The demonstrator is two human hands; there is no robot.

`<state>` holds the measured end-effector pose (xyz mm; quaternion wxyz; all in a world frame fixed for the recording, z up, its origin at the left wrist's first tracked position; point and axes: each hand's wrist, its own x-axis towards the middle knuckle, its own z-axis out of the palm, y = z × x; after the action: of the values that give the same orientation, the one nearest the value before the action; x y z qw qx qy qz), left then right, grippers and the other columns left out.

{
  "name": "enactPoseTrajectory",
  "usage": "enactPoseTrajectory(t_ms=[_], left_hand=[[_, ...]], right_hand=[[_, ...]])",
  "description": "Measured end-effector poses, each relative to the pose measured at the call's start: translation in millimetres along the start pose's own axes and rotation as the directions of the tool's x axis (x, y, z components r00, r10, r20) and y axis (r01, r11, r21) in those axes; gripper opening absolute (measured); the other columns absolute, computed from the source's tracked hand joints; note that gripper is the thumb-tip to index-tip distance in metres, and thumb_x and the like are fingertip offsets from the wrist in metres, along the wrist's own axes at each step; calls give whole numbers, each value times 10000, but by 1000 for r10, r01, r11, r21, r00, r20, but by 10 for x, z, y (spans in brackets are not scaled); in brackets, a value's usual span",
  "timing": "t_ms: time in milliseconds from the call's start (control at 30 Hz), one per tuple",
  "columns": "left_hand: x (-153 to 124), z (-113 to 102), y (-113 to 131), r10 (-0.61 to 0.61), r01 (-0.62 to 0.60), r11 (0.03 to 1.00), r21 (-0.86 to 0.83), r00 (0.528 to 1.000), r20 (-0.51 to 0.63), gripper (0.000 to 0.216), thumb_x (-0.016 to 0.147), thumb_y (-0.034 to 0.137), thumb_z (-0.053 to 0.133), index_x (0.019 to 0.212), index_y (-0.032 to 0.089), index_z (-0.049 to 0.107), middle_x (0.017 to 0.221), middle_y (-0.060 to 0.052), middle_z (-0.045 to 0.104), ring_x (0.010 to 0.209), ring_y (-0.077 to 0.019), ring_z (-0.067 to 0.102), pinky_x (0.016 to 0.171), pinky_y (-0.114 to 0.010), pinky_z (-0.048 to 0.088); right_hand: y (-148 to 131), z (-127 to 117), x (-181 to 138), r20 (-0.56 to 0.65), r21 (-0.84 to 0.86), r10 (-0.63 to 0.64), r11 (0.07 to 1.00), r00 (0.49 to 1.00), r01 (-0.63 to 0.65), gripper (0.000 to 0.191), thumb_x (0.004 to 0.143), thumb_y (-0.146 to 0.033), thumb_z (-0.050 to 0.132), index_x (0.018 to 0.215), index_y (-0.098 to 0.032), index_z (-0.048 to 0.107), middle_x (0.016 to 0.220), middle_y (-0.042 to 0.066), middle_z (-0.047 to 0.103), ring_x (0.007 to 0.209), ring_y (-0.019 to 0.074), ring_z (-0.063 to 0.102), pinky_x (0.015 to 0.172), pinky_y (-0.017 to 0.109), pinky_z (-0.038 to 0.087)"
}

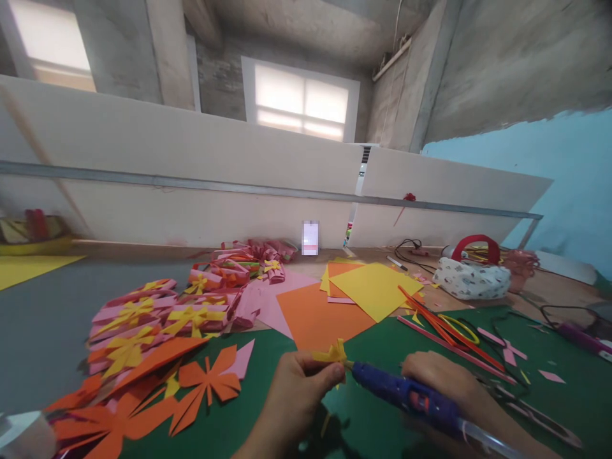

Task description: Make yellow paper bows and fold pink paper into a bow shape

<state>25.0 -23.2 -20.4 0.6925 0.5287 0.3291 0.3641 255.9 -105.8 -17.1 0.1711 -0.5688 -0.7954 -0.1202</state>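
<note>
Yellow folded paper piece (337,352) at near centre, just above the green mat (268,347), pinched between thumb and fingers of the left hand (299,386). Nozzle of the blue glue gun (401,389) right at its edge, from the right; contact too small to tell. Right hand (442,382) closed around the glue gun, handle mostly hidden. Just beyond, orange sheet (318,315), overlapped by a yellow sheet (375,287), with a pink sheet (291,290) to the left. Near left, orange flower cut-outs (217,379); behind them, heaped pink paper bundles (248,305) topped with yellow bows (194,317). Crowding the right hand, orange strips (452,330) on its far side and a metal tool (540,417) to its right. Far right, patterned bag (471,279); far centre, upright phone (310,239) before the white partition (239,217).
</note>
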Motion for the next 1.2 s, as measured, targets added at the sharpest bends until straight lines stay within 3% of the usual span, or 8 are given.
enactPoseTrajectory(t_ms=[367, 567, 800, 933, 1033, 1200], left_hand=[[-48, 2, 52, -9, 9, 1000, 27, 1000, 19, 238, 553, 357, 775, 639, 138, 739, 662, -59, 690, 629, -135, 510, 650, -253, 364], [-46, -20, 22, -22, 21, 997, 71, 1000, 7, 260, 579, 372, 759, 661, 127, 734, 661, -58, 680, 623, -132, 494, 641, -258, 348], [-44, -15, 34, -14, 14, 998, 60, 1000, -1, 249, 583, 368, 745, 638, 127, 720, 623, -45, 644, 602, -121, 457, 620, -255, 329], [-55, 2, 58, -33, 38, 998, 55, 996, -82, 237, 585, 362, 734, 598, 127, 704, 543, -9, 566, 532, -85, 358, 544, -238, 269], [-66, 12, 77, -57, 56, 998, -14, 993, -108, 237, 580, 357, 738, 618, 126, 701, 538, 4, 534, 516, -73, 327, 523, -229, 253], [-105, 33, 142, -115, 98, 978, -182, 990, -86, 138, 559, 241, 724, 614, 131, 662, 548, 24, 502, 519, -65, 335, 525, -205, 270]], right_hand=[[-312, -153, -11, -72, -82, 41, 996, 997, -47, 225, 797, -403, 527, 644, -237, 531, 601, 0, 578, 558, 160, 544, 520, 258, 365], [-311, -207, -13, -31, -117, -8, 993, 999, 4, 169, 755, -386, 559, 697, -230, 535, 632, 0, 592, 575, 160, 555, 536, 257, 367], [-337, -232, -7, -49, -61, 38, 997, 998, -41, 115, 779, -321, 535, 704, -234, 537, 638, -3, 595, 590, 159, 562, 544, 252, 380], [-444, -341, 9, -127, 103, 145, 986, 981, -133, 147, 806, -355, 486, 728, -235, 516, 645, -3, 594, 602, 165, 565, 540, 255, 386], [-495, -434, 7, -119, 235, 262, 945, 958, -229, 173, 802, -384, 477, 718, -236, 511, 625, -6, 577, 577, 166, 548, 526, 257, 390], [-486, -506, -48, -126, 269, 384, 901, 915, -341, 124, 755, -342, 504, 704, -234, 537, 640, -5, 580, 578, 159, 547, 518, 240, 405]])
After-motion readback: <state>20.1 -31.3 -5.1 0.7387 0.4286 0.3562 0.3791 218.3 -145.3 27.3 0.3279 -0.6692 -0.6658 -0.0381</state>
